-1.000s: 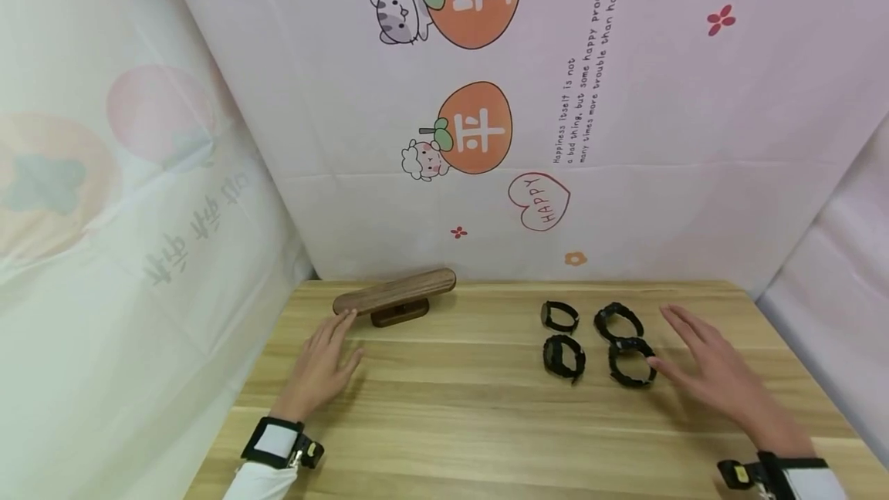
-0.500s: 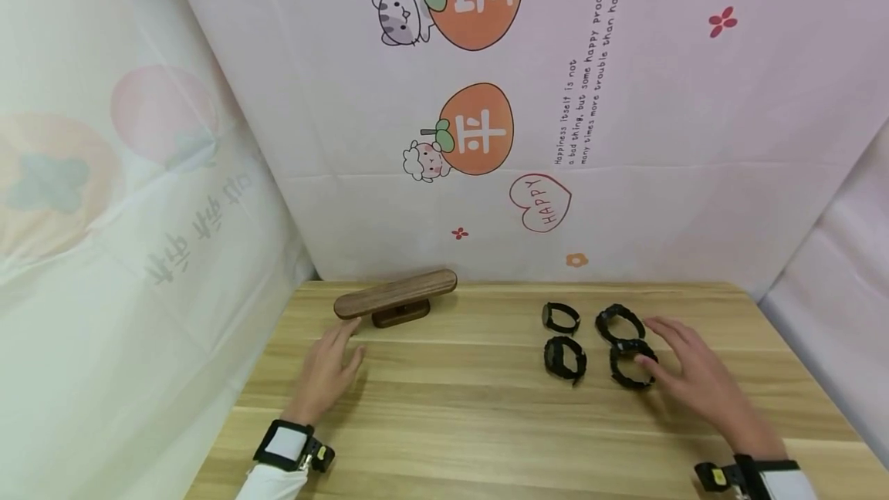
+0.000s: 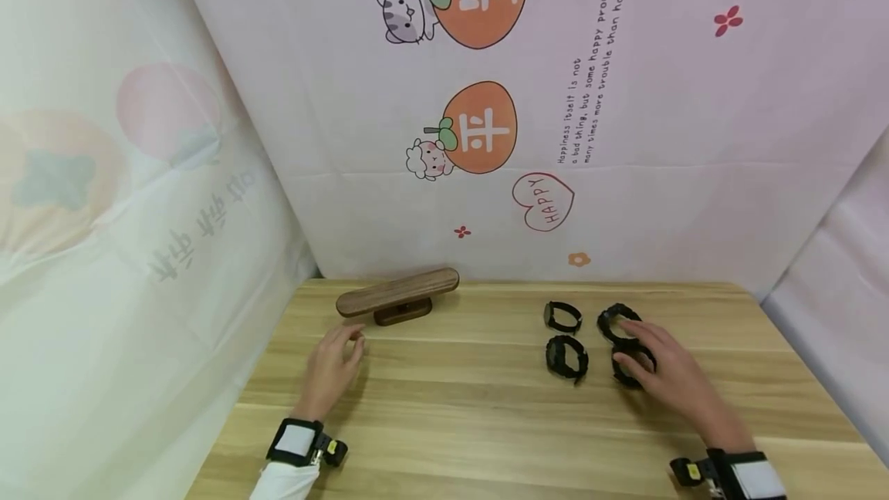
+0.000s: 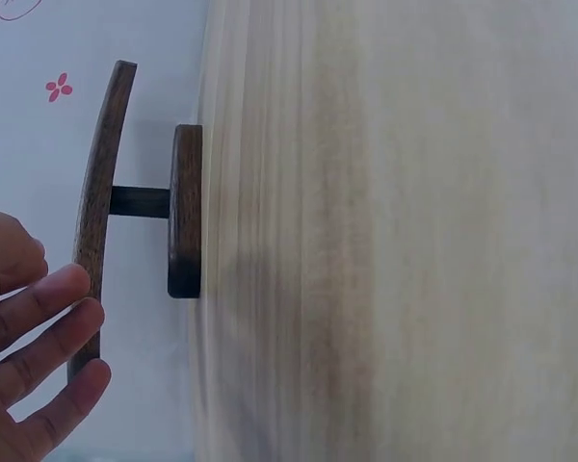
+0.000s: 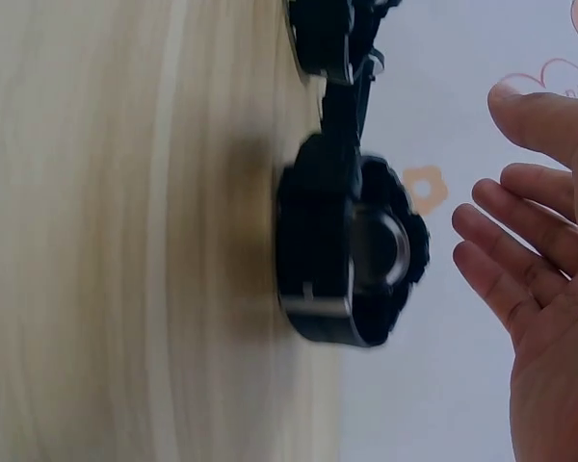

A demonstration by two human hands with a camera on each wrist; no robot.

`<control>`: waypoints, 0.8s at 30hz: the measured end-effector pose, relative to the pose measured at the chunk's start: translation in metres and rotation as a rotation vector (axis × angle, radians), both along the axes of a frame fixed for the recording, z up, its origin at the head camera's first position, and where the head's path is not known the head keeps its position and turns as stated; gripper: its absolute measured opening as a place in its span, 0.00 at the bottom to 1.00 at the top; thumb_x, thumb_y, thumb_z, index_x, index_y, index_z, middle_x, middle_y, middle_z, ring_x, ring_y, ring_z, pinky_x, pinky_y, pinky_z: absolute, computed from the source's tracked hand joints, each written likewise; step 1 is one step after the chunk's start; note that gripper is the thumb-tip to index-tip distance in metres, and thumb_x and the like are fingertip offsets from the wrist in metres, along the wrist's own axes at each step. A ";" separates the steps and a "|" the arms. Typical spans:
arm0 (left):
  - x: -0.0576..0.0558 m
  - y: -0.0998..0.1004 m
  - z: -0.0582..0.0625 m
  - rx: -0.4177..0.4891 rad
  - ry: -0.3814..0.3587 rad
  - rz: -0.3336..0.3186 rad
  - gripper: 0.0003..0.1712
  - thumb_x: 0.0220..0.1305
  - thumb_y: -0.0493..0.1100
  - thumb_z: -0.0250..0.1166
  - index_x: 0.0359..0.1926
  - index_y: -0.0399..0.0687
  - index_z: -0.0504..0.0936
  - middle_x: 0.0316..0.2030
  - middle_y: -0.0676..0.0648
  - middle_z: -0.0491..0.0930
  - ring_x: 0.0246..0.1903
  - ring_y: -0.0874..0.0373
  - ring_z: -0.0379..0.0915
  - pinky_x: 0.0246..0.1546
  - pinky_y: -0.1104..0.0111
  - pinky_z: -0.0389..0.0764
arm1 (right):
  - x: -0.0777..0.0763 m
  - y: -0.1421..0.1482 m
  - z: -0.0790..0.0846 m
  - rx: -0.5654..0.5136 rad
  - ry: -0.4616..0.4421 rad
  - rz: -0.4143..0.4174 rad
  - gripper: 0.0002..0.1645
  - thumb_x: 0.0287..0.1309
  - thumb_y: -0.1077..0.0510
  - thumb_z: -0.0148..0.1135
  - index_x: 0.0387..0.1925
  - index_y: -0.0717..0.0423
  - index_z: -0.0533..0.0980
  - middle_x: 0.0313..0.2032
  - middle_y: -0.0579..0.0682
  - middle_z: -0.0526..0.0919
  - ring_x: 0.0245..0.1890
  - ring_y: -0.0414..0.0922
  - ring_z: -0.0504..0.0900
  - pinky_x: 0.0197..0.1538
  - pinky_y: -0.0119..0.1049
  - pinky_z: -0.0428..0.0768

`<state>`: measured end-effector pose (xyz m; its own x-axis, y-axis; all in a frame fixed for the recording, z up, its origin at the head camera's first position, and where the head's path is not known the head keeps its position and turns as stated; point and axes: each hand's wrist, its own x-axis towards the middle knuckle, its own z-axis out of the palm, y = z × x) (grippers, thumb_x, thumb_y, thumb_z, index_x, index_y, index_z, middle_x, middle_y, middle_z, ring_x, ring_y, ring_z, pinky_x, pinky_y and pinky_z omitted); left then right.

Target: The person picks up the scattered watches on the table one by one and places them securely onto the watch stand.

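A dark wooden T-shaped stand (image 3: 399, 293) with a long curved bar on a small base stands at the table's back left. My left hand (image 3: 329, 370) hovers just in front of it, fingers loosely bent and holding nothing. In the left wrist view its fingers (image 4: 53, 342) overlap the bar (image 4: 98, 183), seemingly apart from it. Several black wristwatches lie at the right, straps looped. My right hand (image 3: 672, 376) hovers over the right-hand pair, partly hiding the front watch (image 3: 628, 378) and the back one (image 3: 610, 321). In the right wrist view its relaxed fingers are apart from a watch (image 5: 316, 250).
Two more watches, a back one (image 3: 562, 317) and a front one (image 3: 566, 359), lie left of the right hand. The wooden table (image 3: 472, 423) ends at a printed white cloth (image 3: 347, 214) behind. Another cloth (image 3: 229, 315) hangs along the left side.
My right hand has moved left, from beside the right-hand watches to over them. The left hand has drawn slightly back from the stand, its fingers more bent. The watches and stand have stayed put.
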<state>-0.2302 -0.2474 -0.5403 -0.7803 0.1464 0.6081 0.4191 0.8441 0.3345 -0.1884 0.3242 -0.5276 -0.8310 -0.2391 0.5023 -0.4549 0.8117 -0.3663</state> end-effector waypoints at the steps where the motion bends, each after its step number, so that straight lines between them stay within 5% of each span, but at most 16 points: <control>1: 0.000 0.001 0.000 0.008 -0.002 0.001 0.15 0.66 0.34 0.75 0.53 0.40 0.88 0.42 0.45 0.88 0.42 0.50 0.87 0.41 0.55 0.89 | -0.001 -0.003 -0.002 0.000 0.024 0.005 0.37 0.57 0.59 0.81 0.66 0.62 0.77 0.64 0.64 0.80 0.62 0.66 0.78 0.68 0.51 0.79; 6: -0.001 0.003 -0.002 0.042 0.003 0.005 0.12 0.67 0.33 0.74 0.50 0.40 0.89 0.41 0.45 0.89 0.40 0.51 0.87 0.39 0.55 0.89 | -0.010 -0.017 -0.008 -0.018 0.156 0.063 0.38 0.46 0.68 0.84 0.61 0.61 0.81 0.58 0.62 0.84 0.58 0.63 0.82 0.66 0.14 0.63; 16: -0.001 0.002 -0.005 0.088 0.024 0.006 0.06 0.68 0.34 0.74 0.45 0.41 0.91 0.39 0.46 0.89 0.39 0.53 0.87 0.39 0.57 0.89 | -0.023 -0.047 -0.010 -0.011 0.154 0.077 0.27 0.52 0.66 0.81 0.55 0.60 0.83 0.50 0.56 0.87 0.46 0.52 0.85 0.45 0.47 0.85; 24: 0.000 0.005 -0.009 0.120 0.031 -0.008 0.06 0.64 0.33 0.76 0.42 0.43 0.92 0.36 0.49 0.88 0.37 0.55 0.86 0.39 0.57 0.89 | -0.031 -0.070 -0.012 -0.084 0.084 0.122 0.22 0.58 0.65 0.78 0.54 0.59 0.82 0.50 0.53 0.86 0.46 0.49 0.85 0.45 0.52 0.87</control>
